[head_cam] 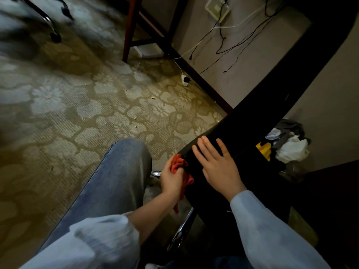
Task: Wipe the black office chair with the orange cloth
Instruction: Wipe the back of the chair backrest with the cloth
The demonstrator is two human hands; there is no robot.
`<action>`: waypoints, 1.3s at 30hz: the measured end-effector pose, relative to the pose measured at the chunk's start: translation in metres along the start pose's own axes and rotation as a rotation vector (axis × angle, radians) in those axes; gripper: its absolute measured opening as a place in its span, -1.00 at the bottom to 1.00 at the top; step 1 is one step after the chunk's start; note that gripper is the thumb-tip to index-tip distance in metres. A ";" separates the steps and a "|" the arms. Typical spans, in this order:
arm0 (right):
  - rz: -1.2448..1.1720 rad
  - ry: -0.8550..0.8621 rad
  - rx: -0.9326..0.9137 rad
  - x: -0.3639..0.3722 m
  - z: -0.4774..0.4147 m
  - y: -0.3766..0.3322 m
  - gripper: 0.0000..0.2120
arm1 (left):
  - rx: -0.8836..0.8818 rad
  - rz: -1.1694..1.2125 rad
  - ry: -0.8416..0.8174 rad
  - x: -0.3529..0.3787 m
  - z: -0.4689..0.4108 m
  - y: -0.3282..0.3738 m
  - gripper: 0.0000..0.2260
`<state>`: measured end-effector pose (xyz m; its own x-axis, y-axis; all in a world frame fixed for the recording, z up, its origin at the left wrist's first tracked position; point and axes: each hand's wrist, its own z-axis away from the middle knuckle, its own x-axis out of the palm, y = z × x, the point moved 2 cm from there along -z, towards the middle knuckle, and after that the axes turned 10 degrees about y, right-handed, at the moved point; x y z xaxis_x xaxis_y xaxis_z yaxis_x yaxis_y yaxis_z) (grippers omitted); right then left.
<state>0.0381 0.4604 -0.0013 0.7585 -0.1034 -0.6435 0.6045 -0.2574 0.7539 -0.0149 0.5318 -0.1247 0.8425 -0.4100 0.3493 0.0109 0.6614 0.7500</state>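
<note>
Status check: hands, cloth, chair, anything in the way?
Left hand grips orange cloth at chair edge. Right hand flat on chair. Bin beyond it, not blocking.

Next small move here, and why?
Probably slide the left hand with the orange cloth forward along the black office chair edge: the cloth sits against that edge, and the right hand lies flat on the chair, bracing it.
</note>
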 end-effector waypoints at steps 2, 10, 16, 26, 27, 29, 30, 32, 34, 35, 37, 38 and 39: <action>-0.006 -0.015 -0.004 -0.001 0.000 0.000 -0.32 | -0.031 -0.041 0.137 -0.006 -0.008 -0.001 -0.62; -0.022 -0.028 0.002 -0.006 0.003 -0.001 -0.33 | -0.190 -0.024 0.115 -0.001 -0.015 -0.006 -0.74; -0.062 -0.006 0.010 -0.010 -0.001 0.002 -0.37 | -0.042 0.024 -0.141 0.011 0.011 0.015 -0.82; 0.001 0.012 -0.089 -0.009 0.000 0.014 -0.47 | 0.268 -0.165 -0.193 0.009 0.016 0.026 -0.66; 0.011 0.015 -0.097 -0.010 0.000 0.014 -0.46 | 0.272 -0.195 -0.181 0.006 0.013 0.021 -0.65; 0.009 0.024 -0.092 -0.012 0.000 0.013 -0.44 | 0.253 -0.218 -0.152 0.004 0.009 0.017 -0.66; 0.011 0.023 -0.083 -0.013 0.000 0.012 -0.43 | 0.253 -0.223 -0.144 0.004 0.009 0.018 -0.67; 0.016 0.016 -0.067 -0.014 0.000 0.012 -0.39 | 0.192 -0.234 -0.112 0.002 0.004 0.017 -0.70; 0.014 0.004 -0.064 -0.015 0.001 0.013 -0.38 | 0.047 -0.206 -0.042 -0.004 -0.004 0.010 -0.77; 0.020 0.000 -0.067 -0.015 0.002 0.013 -0.38 | -0.039 -0.197 0.011 -0.009 -0.010 0.003 -0.79; 0.025 -0.004 -0.075 -0.016 0.003 0.014 -0.39 | -0.143 -0.203 0.069 -0.014 -0.019 -0.006 -0.81; 0.021 -0.005 -0.078 -0.017 0.005 0.014 -0.39 | -0.163 -0.203 0.063 -0.014 -0.021 -0.008 -0.81; 0.018 -0.005 -0.077 -0.018 0.006 0.013 -0.38 | -0.177 -0.180 0.057 -0.012 -0.016 -0.003 -0.81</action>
<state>0.0315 0.4531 0.0194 0.7681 -0.1120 -0.6304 0.6081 -0.1809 0.7730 -0.0163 0.5448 -0.1401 0.8473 -0.4985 0.1832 0.2533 0.6824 0.6857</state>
